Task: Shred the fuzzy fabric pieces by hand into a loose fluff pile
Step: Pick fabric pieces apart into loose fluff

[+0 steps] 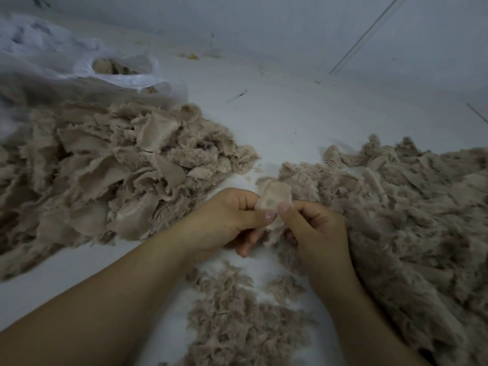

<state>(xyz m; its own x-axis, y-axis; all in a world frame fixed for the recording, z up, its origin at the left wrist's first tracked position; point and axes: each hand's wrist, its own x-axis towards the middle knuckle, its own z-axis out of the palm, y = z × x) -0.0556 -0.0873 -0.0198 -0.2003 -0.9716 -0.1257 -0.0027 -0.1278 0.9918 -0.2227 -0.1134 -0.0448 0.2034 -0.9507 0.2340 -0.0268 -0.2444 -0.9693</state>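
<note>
Both thumbs sit on one small fabric scrap (274,200), w/ the other fingers curled behind it. Left hand (232,220) pinches the scrap's left edge, thumb tip at its lower middle; right hand (317,233) pinches the lower right edge, thumb nearly touching the left thumb. So the grips sit side by side w/ almost no cloth between them. The scrap stands up from the fingertips toward the far side, smooth backing facing the camera, fuzzy side away. It looks roughly as wide as tall, so no clear long axis. Neither hand is nearer; both hold it already. My read: the next pull goes left-right, hands apart, starting a tear from the near edge upward.

Below the hands, near side, lies the loose fluff pile (237,320) on the pale floor (290,114), right under where bits would drop. To the right, a big mound of fluff and scraps (409,220) touches the right wrist area. To the left, a heap of whole fabric pieces (113,175), well apart from the left hand. Far left, a white plastic bag (126,75) w/ more fabric inside. Nothing blocks the pull; plenty still unshredded, I'd say.
</note>
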